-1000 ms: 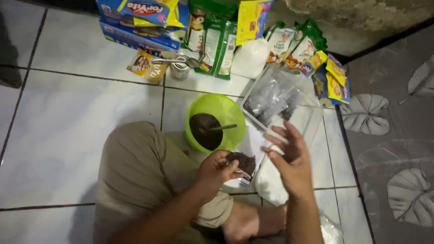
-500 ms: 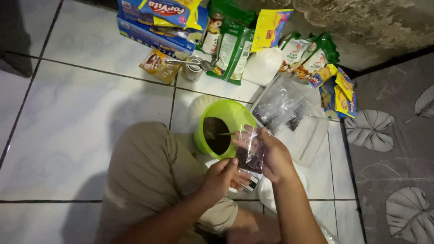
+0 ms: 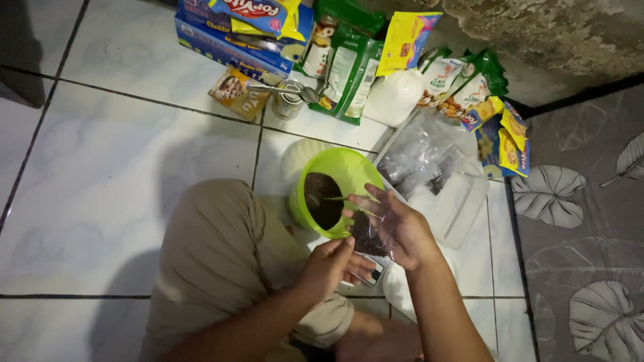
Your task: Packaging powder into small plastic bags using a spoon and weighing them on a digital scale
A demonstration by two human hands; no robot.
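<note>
Clear plastic sachet (image 3: 367,243) looks light, limp and slippery; both left hand (image 3: 330,265) and right hand (image 3: 396,224) pinch its edges.

White floor tiles (image 3: 121,194) are catching dim light; a grey leaf-patterned mat (image 3: 583,255) is lying beside a rough wall (image 3: 557,33).

Both hands (image 3: 365,245) hold a small packet (image 3: 367,236) beside the green bowl (image 3: 349,175).

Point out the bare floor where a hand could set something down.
Free: white tiles left of the bent knee, below the blue box. Crowded: green bowl, clear bags and packets along the wall.
</note>
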